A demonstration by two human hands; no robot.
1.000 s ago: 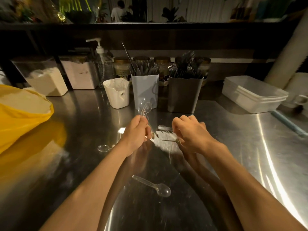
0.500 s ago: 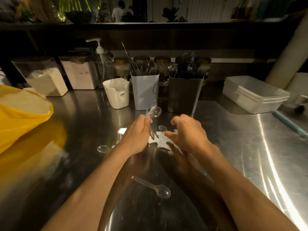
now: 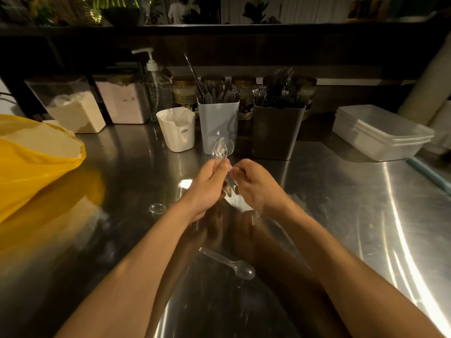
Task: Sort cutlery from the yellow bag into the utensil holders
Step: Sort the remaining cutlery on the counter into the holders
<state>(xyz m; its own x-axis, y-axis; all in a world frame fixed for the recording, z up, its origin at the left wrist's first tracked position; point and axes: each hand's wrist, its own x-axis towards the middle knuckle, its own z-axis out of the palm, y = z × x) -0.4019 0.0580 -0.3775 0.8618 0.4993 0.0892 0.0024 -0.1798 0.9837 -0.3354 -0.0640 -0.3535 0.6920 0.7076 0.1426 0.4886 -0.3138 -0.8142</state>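
My left hand (image 3: 207, 189) grips a bunch of clear plastic spoons (image 3: 222, 150), bowls up, above the steel counter. Beside it, my right hand (image 3: 256, 189) pinches the handle end of the same bunch. One clear spoon (image 3: 231, 264) lies on the counter near me, and another spoon's bowl (image 3: 157, 208) shows left of my left wrist. The yellow bag (image 3: 36, 164) sits at the far left. Behind my hands stand three holders: a white cup (image 3: 178, 132) with clear spoons, a light grey holder (image 3: 218, 125) of knives and a dark holder (image 3: 277, 132) of forks.
Two tubs of powder (image 3: 75, 111), a soap pump bottle (image 3: 156, 86) and several jars line the back. Stacked white trays (image 3: 380, 132) sit at the right. A blue strip (image 3: 429, 174) lies by the right edge.
My right hand lifted off the counter and came to the bunch in my left hand. The bunch rose a little and shifted right.
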